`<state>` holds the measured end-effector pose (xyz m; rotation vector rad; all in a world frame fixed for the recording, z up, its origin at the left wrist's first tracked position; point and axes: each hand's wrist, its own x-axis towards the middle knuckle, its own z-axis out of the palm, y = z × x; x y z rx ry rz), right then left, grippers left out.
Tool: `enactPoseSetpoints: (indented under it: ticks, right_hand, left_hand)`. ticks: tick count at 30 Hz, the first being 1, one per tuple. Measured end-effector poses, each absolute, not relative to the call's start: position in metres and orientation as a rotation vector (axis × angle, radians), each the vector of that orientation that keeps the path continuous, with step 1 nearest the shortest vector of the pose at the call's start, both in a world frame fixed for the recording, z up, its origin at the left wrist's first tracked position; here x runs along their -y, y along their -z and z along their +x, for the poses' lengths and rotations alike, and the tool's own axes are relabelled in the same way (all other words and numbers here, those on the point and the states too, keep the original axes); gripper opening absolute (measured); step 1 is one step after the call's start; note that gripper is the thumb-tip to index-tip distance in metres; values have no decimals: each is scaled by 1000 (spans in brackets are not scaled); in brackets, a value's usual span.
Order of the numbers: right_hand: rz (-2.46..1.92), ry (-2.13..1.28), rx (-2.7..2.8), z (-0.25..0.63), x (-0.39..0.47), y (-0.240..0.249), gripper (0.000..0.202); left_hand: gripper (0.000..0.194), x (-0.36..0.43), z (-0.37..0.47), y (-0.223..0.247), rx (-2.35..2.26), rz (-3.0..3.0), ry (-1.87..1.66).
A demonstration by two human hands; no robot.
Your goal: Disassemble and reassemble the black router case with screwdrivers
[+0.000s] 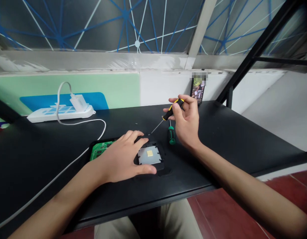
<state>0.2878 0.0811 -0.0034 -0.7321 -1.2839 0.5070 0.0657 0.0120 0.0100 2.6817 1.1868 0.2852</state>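
My left hand (123, 156) lies with fingers spread over a black device holding a green circuit board (101, 148) and a silver metal plate (145, 158) with a small yellowish square (150, 153). My right hand (185, 122) grips a black and yellow screwdriver (171, 109), its shaft slanting down to the left. The tip is beside a tiny screw-like piece (149, 134) just beyond the plate; whether they touch I cannot tell. A green and black screwdriver (171, 135) lies on the table, left of my right wrist.
A white power strip (61, 113) with a plugged charger (79, 102) and white cable (68, 163) occupies the left side of the black table (233, 142). A phone (197, 89) leans against the wall. Another tiny piece (136, 123) lies farther back.
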Motion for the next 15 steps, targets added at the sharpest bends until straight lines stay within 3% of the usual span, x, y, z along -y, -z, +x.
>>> enactPoseSetpoints:
  ticks: [15]
  right_hand:
    - [-687,-565,1332,283,-79,8,24]
  left_hand:
    - [87,-15,68,-1,-1184,2762,-333]
